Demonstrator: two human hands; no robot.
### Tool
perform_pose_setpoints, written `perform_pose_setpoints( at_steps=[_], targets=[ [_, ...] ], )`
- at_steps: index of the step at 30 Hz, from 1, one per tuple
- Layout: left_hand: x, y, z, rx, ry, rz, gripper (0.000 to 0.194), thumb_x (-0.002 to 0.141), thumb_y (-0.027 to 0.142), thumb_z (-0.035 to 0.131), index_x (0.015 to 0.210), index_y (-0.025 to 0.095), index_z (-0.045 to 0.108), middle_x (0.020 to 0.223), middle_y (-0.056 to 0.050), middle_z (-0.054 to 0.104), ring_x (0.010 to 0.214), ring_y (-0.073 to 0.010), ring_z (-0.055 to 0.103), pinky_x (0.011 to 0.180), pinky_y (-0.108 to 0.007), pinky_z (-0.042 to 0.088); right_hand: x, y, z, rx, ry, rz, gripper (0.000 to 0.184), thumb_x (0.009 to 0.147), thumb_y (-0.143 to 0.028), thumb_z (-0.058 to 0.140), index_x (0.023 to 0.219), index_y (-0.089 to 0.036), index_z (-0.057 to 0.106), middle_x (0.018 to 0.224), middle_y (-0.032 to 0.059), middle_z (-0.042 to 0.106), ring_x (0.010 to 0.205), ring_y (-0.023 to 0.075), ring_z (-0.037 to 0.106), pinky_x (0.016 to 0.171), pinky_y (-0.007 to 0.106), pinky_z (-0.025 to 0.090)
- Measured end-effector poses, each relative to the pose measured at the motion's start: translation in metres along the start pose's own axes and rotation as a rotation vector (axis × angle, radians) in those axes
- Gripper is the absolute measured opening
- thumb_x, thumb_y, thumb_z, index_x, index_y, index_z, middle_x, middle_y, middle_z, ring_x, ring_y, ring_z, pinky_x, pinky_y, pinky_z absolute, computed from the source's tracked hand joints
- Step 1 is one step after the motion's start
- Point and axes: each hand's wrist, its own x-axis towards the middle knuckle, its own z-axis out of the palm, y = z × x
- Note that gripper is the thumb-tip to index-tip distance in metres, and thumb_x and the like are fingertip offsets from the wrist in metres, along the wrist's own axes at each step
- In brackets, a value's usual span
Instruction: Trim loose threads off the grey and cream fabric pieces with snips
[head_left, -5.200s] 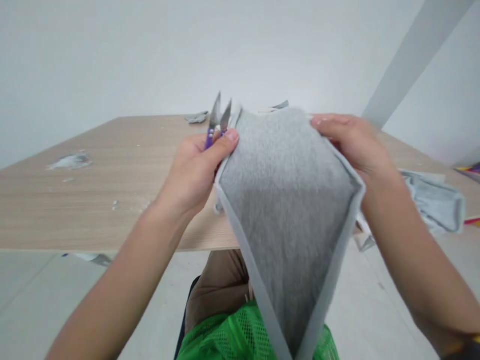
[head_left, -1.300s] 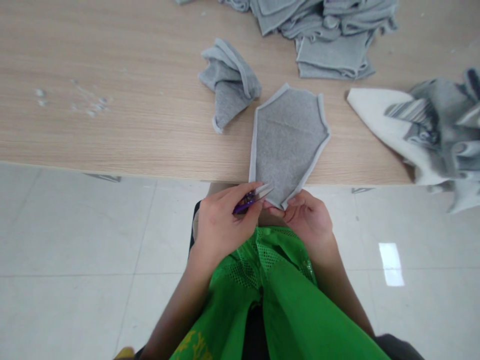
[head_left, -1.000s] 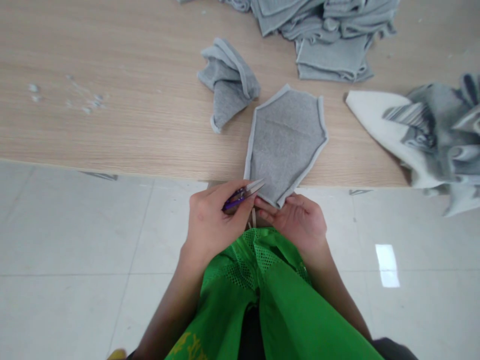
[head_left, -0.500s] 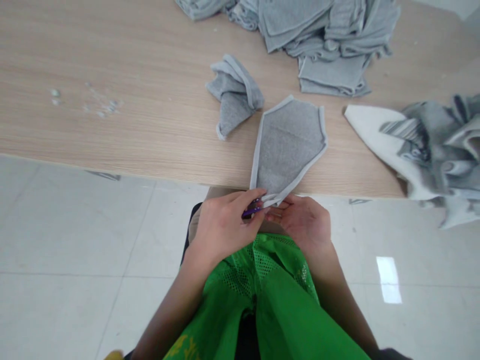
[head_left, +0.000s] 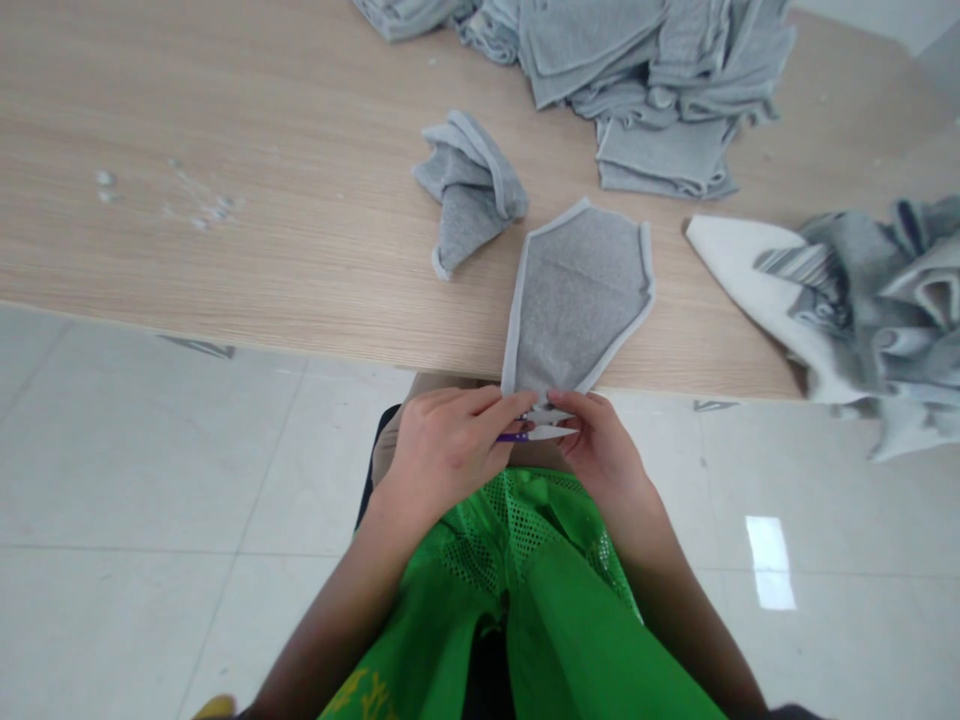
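A grey fabric piece [head_left: 581,295] with pale edging lies flat on the table, its narrow end hanging over the front edge to my hands. My left hand [head_left: 454,440] is closed around purple-handled thread snips [head_left: 551,432], whose two pale blades point right, apart from each other. The left fingertips also meet the cloth's near edge. With thumb and finger, my right hand [head_left: 604,440] pinches that same edge, close by the blade tips. A crumpled grey fabric piece [head_left: 472,190] lies just beyond, to the left.
Folded grey fabric pieces [head_left: 667,90] are heaped at the back of the wooden table [head_left: 300,250]. To the right, a bundle of grey and white cloth [head_left: 862,300] overhangs the front edge. Small bits of lint and thread [head_left: 214,212] lie at the left.
My right hand has turned from palm-up and loosely spread to pinching the cloth's edge. The snips' blades now show between my hands. The fabric has barely shifted.
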Motion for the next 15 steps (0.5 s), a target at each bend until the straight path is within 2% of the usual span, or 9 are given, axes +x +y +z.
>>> perform_pose_setpoints(
  at_steps=[6, 11, 15],
  targets=[
    [-0.0005, -0.0075, 0.0002, 0.014, 0.045, 0.019, 0.034, 0.079, 0.006, 0.062, 0.108, 0.02, 0.073, 0.07, 0.002, 0.071, 0.056, -0.0144, 0.059, 0.052, -0.028, 0.041, -0.0014, -0.0023, -0.0061, 0.125, 0.006, 0.031, 0.014, 0.059, -0.008, 0.067, 0.056, -0.02, 0.059, 0.055, -0.0041, 0.064, 0.05, 0.0109, 0.059, 0.052, 0.023, 0.054],
    [0.0014, -0.0055, 0.0024, -0.007, 0.041, 0.022, 0.031, 0.08, 0.006, 0.062, 0.104, 0.021, 0.073, 0.069, 0.002, 0.071, 0.055, -0.0137, 0.058, 0.052, -0.027, 0.04, 0.0023, 0.0057, -0.0069, 0.183, 0.046, 0.113, 0.011, 0.061, -0.01, 0.061, 0.059, -0.02, 0.057, 0.056, -0.0033, 0.065, 0.05, 0.0108, 0.057, 0.053, 0.023, 0.055],
    [0.0022, -0.0015, 0.0038, -0.028, 0.021, 0.05, 0.029, 0.079, 0.007, 0.062, 0.103, 0.02, 0.073, 0.07, 0.003, 0.071, 0.054, -0.0134, 0.058, 0.052, -0.028, 0.04, 0.0045, 0.0039, -0.0039, 0.157, -0.001, 0.124, 0.01, 0.061, -0.013, 0.06, 0.058, -0.021, 0.055, 0.054, -0.0019, 0.065, 0.049, 0.0116, 0.056, 0.047, 0.021, 0.05]
  ],
)
